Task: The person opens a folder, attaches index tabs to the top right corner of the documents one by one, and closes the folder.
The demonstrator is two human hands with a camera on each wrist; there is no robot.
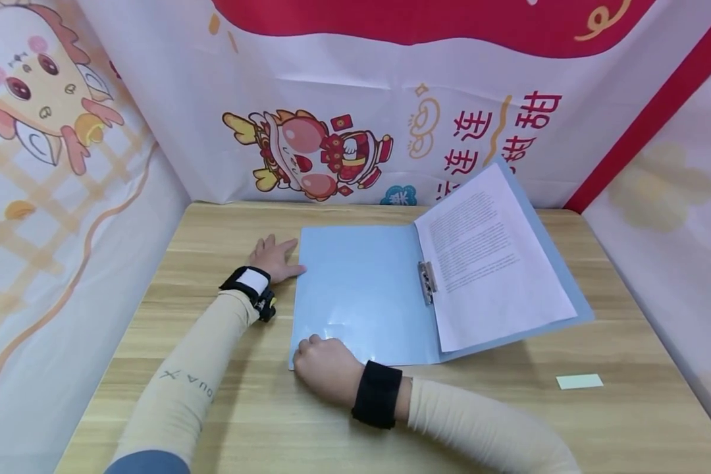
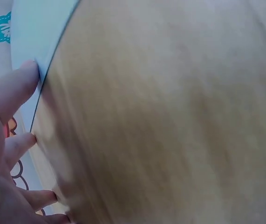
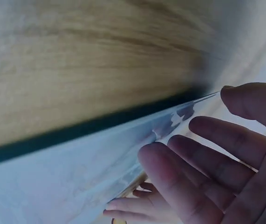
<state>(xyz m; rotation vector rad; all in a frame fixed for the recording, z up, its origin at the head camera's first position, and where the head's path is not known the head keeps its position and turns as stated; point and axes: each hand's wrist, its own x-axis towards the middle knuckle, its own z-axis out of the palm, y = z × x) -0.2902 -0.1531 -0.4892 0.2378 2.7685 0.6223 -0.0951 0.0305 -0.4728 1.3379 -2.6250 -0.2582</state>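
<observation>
We see a blue folder (image 1: 361, 289) spread out on the wooden table (image 1: 255, 408), its left cover flat and its right cover tilted up off the wood. A metal clip (image 1: 428, 282) near the fold sits at the left edge of a white sheet (image 1: 474, 263), whose printed lines are too small for us to read. The left hand (image 1: 274, 259) is at the folder's left edge, fingers spread apart, with the thumb tip touching the cover. The right hand (image 1: 328, 370) is at the near left corner, beside a clear pocket (image 1: 336, 331); in its wrist view we see its fingers loosely curved, with gaps between them and the thumb apart. From this blurred angle we cannot tell whether that thumb actually touches the folder's edge.

On the left sleeve (image 1: 180, 382) we find upside-down lettering, partly hidden, including an X and what reads as "QUA". The backdrop (image 1: 343, 79) carries sideways red characters, among them 连连 and 甜甜, beside a cartoon figure (image 1: 308, 155). A pale green slip (image 1: 579, 382) lies on the table to the right, apart from the folder and bearing no writing we can make out.
</observation>
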